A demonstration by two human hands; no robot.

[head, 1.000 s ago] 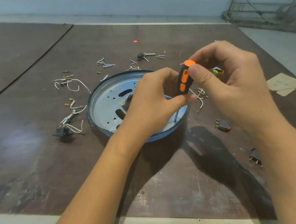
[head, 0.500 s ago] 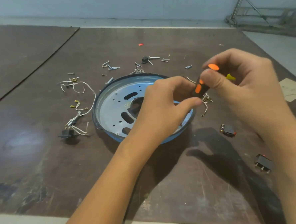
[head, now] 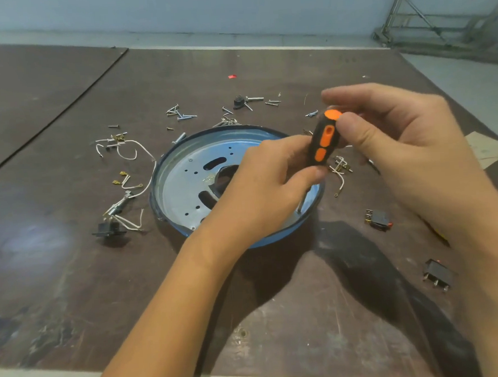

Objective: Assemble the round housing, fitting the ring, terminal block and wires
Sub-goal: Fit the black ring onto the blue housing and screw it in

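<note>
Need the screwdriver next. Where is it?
Head view, centre-right: screwdriver stands tip-down in the round housing near its right rim, held by left hand and right hand.

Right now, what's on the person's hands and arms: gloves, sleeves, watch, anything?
Nothing worn that shows. The left hand and right hand are bare: no gloves, no rings seen. The left forearm and right forearm are bare up to the frame's edge: no sleeves, watch or band.

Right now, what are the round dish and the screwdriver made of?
The round housing looks like thin sheet metal. It is dull silver-grey with punched holes and slots, and its outer rim is blue, which may be paint or film. The screwdriver has a matte black and orange handle, probably plastic or rubber, and a grey shaft, likely steel.
</note>
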